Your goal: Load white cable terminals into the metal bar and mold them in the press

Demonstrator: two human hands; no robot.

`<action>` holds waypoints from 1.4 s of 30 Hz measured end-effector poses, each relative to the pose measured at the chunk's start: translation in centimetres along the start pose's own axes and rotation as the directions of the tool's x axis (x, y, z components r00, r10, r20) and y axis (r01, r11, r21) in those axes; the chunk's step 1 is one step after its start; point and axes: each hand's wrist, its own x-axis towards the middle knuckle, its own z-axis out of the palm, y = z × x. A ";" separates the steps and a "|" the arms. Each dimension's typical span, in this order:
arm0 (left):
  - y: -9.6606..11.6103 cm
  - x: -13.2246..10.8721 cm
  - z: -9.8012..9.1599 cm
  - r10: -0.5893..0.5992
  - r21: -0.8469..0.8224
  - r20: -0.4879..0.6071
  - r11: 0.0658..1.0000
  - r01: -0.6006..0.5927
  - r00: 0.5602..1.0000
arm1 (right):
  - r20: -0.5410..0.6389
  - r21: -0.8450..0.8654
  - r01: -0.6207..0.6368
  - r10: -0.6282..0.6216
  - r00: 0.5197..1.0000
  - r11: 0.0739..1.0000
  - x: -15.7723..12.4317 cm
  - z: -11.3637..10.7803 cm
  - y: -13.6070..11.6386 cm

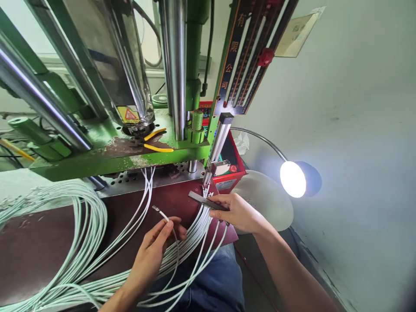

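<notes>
My left hand (159,240) is closed in a pinch on a white cable (164,215) just behind its end. A small metal connector (155,208) tips that cable and points up and left. Between the thumb and fingers of my right hand (235,210) is a flat grey metal bar (199,198), its far end reaching left; I cannot make out its exact kind. The bar and the connector are apart. A bundle of pale cables (195,229) curves beneath both hands, with several ends gathered near the bar.
A green press (130,162) with steel columns stands ahead; yellow-handled pliers (157,141) lie on its ledge. Coiled cables (87,208) cover the left of the brown table (22,251). A red control box (238,167) and a lit lamp (293,179) are at the right, by the wall.
</notes>
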 end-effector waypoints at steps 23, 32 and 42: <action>1.5 0.3 2.2 -0.013 0.167 0.170 0.986 -0.016 0.985 | -0.034 -0.018 0.131 -0.131 0.991 0.991 0.6 3.0 -2.9; 1.0 1.0 2.3 0.086 0.276 0.057 0.956 -0.099 0.995 | -0.020 -0.054 0.126 -0.127 0.992 0.991 0.8 3.3 -2.9; 1.9 1.2 2.6 0.009 0.192 0.220 0.980 -0.052 0.976 | 0.019 -0.039 0.192 -0.191 0.981 0.981 0.6 3.5 -3.1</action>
